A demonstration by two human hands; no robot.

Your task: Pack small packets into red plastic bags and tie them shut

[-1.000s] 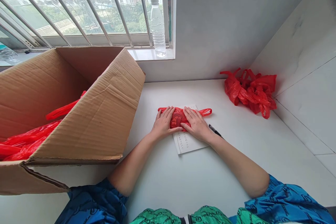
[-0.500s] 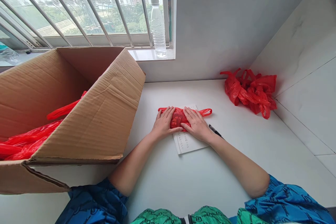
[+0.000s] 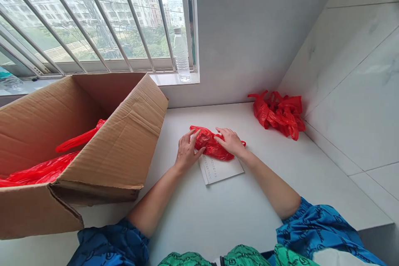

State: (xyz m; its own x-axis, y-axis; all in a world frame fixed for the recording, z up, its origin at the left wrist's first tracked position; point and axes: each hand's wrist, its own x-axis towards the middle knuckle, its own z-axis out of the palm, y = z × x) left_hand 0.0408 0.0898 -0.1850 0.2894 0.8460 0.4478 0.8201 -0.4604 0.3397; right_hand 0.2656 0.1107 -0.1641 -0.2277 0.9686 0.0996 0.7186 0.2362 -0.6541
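A cut-off cardboard box [image 3: 121,143] holds partly hidden red plastic bags [image 3: 42,169]. Left hand [image 3: 186,152] and right hand [image 3: 231,141] touch a red carrier bag [image 3: 215,149], contents obscured; grips I cannot tell.

Over at the left side of the worktop [image 3: 193,212], the cardboard box [image 3: 116,145] runs out past the picture's edge, its tall wall hiding part of the red plastic inside [image 3: 43,167]. Mid-worktop, the left hand [image 3: 186,151] and right hand [image 3: 230,142] mask both ends of the red bag [image 3: 213,148], which covers the top of a white booklet [image 3: 224,171] printed too small to read! Toward the near edge, the blue sleeves [image 3: 324,228] get cropped below.
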